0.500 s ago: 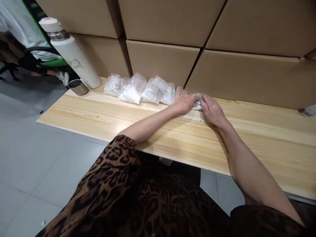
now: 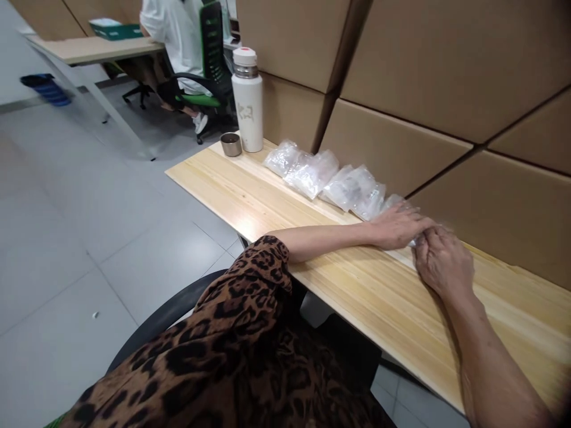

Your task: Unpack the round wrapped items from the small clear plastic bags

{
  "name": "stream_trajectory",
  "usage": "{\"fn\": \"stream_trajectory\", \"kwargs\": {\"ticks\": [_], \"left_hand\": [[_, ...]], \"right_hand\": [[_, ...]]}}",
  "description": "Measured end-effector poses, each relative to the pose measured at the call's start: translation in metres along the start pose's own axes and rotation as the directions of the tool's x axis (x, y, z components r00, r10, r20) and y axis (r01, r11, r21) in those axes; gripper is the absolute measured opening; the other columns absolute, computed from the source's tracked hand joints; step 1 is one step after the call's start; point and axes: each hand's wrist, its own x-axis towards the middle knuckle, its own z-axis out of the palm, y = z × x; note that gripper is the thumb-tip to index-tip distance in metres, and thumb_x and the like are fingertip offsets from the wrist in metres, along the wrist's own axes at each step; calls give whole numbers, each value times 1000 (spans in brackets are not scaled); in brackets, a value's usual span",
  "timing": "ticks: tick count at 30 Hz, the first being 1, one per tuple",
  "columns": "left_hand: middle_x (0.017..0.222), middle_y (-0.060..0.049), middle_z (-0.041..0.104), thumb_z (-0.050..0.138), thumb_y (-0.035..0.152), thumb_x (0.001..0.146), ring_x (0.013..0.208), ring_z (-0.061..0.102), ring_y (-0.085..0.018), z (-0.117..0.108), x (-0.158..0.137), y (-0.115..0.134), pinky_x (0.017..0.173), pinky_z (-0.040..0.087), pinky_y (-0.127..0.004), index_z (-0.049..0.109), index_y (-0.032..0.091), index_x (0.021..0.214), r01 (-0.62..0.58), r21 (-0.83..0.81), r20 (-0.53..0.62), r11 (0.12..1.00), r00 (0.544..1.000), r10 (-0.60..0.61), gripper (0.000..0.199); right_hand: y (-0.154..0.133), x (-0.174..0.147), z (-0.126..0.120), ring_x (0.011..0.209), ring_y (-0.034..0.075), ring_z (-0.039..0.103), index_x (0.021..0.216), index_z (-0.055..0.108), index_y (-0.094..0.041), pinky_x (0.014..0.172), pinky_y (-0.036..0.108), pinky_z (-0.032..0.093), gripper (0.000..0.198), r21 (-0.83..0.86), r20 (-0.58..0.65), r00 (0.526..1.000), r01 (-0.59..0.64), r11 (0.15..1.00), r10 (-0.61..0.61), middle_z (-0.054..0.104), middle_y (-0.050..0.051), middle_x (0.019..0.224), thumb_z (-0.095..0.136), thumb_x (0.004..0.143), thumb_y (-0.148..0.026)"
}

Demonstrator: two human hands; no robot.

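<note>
The clear plastic bag (image 2: 413,240) at the tabletop's (image 2: 250,190) back edge is mostly hidden under my left hand (image 2: 395,226), laid flat on it, while my right hand's (image 2: 441,261) curled fingers (image 2: 423,246) pinch its edge.

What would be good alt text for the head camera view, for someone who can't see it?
A person's left hand and right hand meet over a clear plastic bag at the end of a row of clear bags along a wooden table, against stacked cardboard boxes. A white flask and metal cup stand at the far end; another person sits beyond.
</note>
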Motion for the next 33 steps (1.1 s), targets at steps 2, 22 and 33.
{"fn": "stream_trajectory", "kwargs": {"ticks": [2, 22, 33], "left_hand": [[170, -12, 55, 31, 16, 107, 168, 37, -29, -5, 0, 6, 138, 27, -58, 52, 17, 164, -3, 18, -24, 1000, 1000, 3, 61], [136, -11, 77, 58, 20, 103, 133, 67, -26, -100, -156, -120, 123, 47, -47, 75, 22, 126, 354, -330, -522, 875, 704, -482, 29], [125, -15, 71, 75, 51, 96, 125, 64, -33, -105, -186, -135, 114, 47, -47, 75, 17, 118, 660, -212, -309, 721, 655, -690, 40]], "right_hand": [[-6, 0, -3, 139, 52, 64, 138, 73, -17, 109, 72, 55, 64, -44, 19, 999, -38, 998, 39, 69, 32, 144, 25, 107, -48], [-7, 1, 7, 157, 41, 50, 152, 65, -6, 131, 63, 34, 79, -8, -16, 998, -68, 998, 68, 59, 25, 161, 20, 110, -55], [-5, 6, 10, 160, 34, 48, 150, 64, -12, 133, 49, 34, 68, 164, -209, 968, -109, 980, 143, 59, 28, 160, 43, 96, -48]]}}
